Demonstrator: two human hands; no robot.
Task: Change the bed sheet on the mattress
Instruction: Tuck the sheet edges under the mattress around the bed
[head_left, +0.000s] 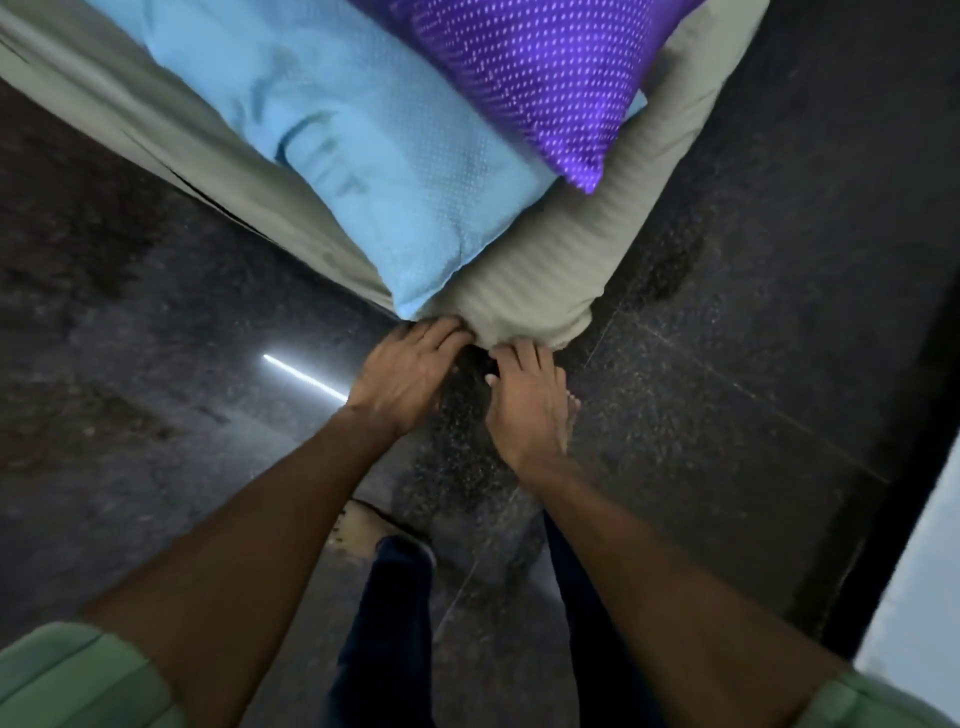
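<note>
Both hands meet at the mattress corner (524, 312), just above the centre of the view. The left hand (405, 374) curls its grip on the grey striped bed sheet (561, 249) at the corner's lower edge; the right hand (530, 410), just beside it at 3 o'clock, has its fingertips tucked into the same sheet fold. A light blue pillow (363, 145) lies on the bed toward 11 o'clock, a purple dotted pillow (530, 73) at 12 o'clock. Dark speckled floor (727, 389) surrounds the bed.
</note>
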